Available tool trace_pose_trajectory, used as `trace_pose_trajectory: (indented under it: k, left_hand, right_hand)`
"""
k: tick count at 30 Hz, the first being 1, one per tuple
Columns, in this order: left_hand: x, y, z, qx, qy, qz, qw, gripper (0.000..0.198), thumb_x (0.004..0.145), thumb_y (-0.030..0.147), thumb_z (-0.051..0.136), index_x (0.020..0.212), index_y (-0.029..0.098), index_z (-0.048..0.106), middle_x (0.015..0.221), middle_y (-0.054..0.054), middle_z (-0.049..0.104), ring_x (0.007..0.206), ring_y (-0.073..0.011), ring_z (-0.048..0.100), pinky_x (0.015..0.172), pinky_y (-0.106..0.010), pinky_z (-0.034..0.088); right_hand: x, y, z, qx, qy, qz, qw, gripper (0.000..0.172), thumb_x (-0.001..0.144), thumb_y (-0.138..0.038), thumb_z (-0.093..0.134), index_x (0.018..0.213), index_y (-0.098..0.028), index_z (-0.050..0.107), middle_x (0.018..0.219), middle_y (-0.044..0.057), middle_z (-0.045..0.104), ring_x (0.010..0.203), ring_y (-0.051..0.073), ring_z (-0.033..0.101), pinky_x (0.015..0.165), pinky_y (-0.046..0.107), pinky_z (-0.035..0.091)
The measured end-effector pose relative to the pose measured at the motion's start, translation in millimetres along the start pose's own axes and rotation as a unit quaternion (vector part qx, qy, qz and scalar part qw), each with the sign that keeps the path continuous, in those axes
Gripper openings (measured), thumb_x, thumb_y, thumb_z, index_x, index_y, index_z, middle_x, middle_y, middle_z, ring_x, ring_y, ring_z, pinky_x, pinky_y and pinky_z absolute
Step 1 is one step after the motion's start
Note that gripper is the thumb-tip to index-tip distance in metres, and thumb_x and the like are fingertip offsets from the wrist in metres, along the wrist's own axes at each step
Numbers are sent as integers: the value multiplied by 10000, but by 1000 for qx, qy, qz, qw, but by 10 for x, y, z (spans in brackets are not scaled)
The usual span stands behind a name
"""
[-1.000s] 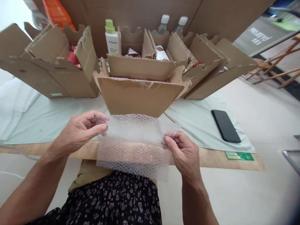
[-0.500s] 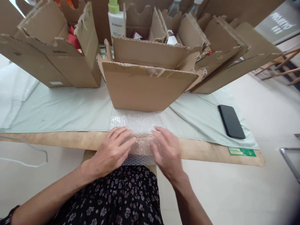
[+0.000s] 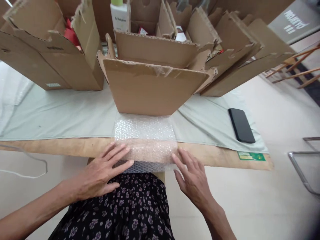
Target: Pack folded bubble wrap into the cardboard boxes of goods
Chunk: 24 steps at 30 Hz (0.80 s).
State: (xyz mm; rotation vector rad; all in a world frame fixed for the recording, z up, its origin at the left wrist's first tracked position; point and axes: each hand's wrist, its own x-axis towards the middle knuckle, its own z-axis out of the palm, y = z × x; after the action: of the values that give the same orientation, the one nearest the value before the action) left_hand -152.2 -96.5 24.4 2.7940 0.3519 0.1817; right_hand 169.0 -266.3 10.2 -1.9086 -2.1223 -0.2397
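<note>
A sheet of clear bubble wrap [image 3: 147,143] lies over the table's front edge, its near end hanging down above my lap. On its left edge rests my left hand [image 3: 105,171], fingers spread and palm down. My right hand [image 3: 192,173] is at the sheet's right edge, fingers stretched out and slightly bent, the tips touching or just over the plastic. Neither hand grips anything. Right behind the sheet stands an open cardboard box [image 3: 155,90], whose base meets or covers the sheet's far end.
More open cardboard boxes stand at the left [image 3: 75,71] and right [image 3: 232,63], with a white pump bottle [image 3: 119,16] among them. A black phone [image 3: 241,125] lies on the pale green cloth [image 3: 70,113]. More bubble wrap [image 3: 12,90] is at far left.
My hands have moved apart and toward me, from the sheet's middle to its two side edges. More of the bubble wrap now shows flat between them. The view has shifted slightly.
</note>
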Motion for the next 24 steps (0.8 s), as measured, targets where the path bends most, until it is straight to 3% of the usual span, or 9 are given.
trace_pose_trajectory:
  k: [4, 8, 11, 14, 17, 24]
  left_hand:
    - [-35, 35, 141, 41, 24, -1, 999, 647, 906, 226, 744, 1511, 217, 516, 1666, -162, 408, 1570, -360, 327, 1315, -601, 172]
    - [1, 91, 114, -20, 177, -24, 984, 429, 944, 39, 617, 1348, 182, 623, 1344, -115, 728, 1365, -272, 604, 1240, -547, 378]
    - [82, 131, -30, -98, 258, -83, 958, 263, 959, 48, 604, 1143, 216, 688, 1025, -20, 811, 1043, -194, 752, 1112, -438, 518]
    - [204, 96, -156, -104, 277, -152, 943, 138, 973, 136, 619, 1066, 206, 694, 977, -25, 800, 939, -197, 757, 953, -372, 586]
    - [311, -31, -172, -52, 265, -211, 939, 178, 986, 239, 616, 1140, 185, 686, 994, -53, 787, 906, -224, 740, 834, -361, 590]
    - [342, -321, -80, 59, 220, -262, 938, 433, 964, 371, 646, 1330, 146, 588, 997, -99, 696, 927, -294, 670, 854, -446, 547]
  right_hand:
    - [223, -13, 41, 88, 42, -19, 995, 285, 957, -37, 556, 1146, -193, 701, 1388, 168, 683, 1340, 336, 612, 960, 468, 528]
    - [354, -1, -90, 211, 77, -19, 974, 228, 968, -83, 580, 1089, -228, 709, 1125, 70, 795, 1140, 252, 721, 927, 424, 562]
    - [443, -22, -166, 255, 95, 47, 961, 139, 969, -153, 635, 1035, -248, 713, 982, 32, 795, 978, 227, 748, 861, 388, 586]
    - [579, -19, -102, 242, 123, 124, 955, 80, 971, -258, 672, 1045, -247, 700, 956, 30, 780, 898, 219, 735, 811, 368, 585]
    - [720, 48, 64, 194, 124, 154, 961, 182, 988, -358, 639, 1114, -236, 686, 974, 51, 772, 892, 237, 715, 834, 398, 567]
    - [803, 275, 275, 94, 54, 157, 982, 434, 983, -443, 586, 1329, -182, 614, 1298, 150, 706, 1209, 339, 630, 974, 493, 497]
